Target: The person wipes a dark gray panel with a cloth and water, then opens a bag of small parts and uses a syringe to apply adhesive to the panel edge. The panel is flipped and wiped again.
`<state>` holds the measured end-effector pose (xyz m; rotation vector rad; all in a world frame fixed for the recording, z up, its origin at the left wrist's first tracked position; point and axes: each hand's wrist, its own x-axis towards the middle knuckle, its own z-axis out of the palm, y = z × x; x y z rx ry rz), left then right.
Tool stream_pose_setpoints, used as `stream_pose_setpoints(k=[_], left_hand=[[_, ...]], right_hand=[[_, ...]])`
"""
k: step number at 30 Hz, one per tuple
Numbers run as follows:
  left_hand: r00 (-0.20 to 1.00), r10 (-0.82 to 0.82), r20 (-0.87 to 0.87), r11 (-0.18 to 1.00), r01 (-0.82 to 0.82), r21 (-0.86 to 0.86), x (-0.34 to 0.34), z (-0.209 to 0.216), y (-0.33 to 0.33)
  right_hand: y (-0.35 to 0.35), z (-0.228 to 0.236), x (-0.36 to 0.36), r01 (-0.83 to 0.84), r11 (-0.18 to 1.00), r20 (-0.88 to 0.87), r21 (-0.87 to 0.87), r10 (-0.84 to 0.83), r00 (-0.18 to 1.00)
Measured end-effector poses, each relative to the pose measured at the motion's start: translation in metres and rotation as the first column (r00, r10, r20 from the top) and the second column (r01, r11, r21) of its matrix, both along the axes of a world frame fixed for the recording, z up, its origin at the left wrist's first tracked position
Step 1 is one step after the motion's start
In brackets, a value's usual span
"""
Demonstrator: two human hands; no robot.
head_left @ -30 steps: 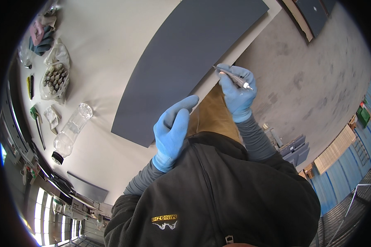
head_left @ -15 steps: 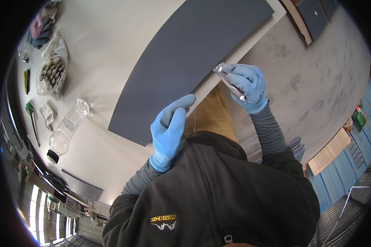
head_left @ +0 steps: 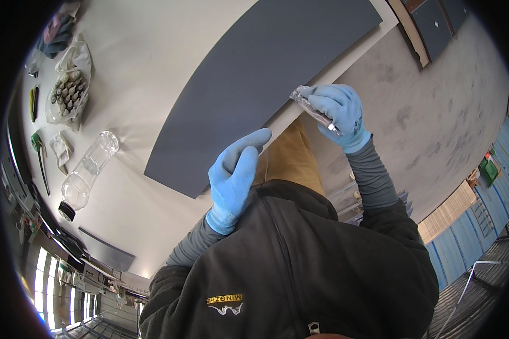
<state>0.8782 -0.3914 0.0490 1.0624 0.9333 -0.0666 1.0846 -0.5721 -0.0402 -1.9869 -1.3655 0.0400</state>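
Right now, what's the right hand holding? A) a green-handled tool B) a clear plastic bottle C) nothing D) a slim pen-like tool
D: the right hand, in a blue glove, is closed around a slim pen-like tool over the edge of the grey panel. The clear plastic bottle lies untouched on the white table, far to the left, and the left hand is open and holds nothing.

Stained grey concrete floor point(head_left: 435, 124), white worktable point(head_left: 152, 68), blue corrugated wall point(head_left: 469, 248), bright windows point(head_left: 45, 282).
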Motion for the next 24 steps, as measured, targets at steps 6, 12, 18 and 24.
stream_pose_setpoints(k=[6, 12, 18, 24], left_hand=[[1.0, 0.009, 0.01, 1.0, -0.009, -0.009, 0.0, -0.001, -0.002], [1.0, 0.0, 0.022, 1.0, 0.0, -0.017, 0.0, -0.001, -0.004], [1.0, 0.003, 0.022, 1.0, -0.002, -0.022, 0.0, 0.0, -0.005], [1.0, -0.003, 0.027, 1.0, 0.003, -0.013, 0.0, -0.001, -0.006]], right_hand=[[0.001, 0.004, 0.003, -0.04, 0.998, 0.005, -0.048, 0.04, 0.999], [-0.004, 0.012, -0.002, -0.025, 0.994, -0.001, -0.103, 0.025, 1.0], [-0.003, 0.015, -0.007, -0.017, 0.999, -0.002, -0.035, 0.017, 1.0], [0.0, 0.009, -0.006, -0.05, 0.996, -0.012, -0.081, 0.049, 0.999]])
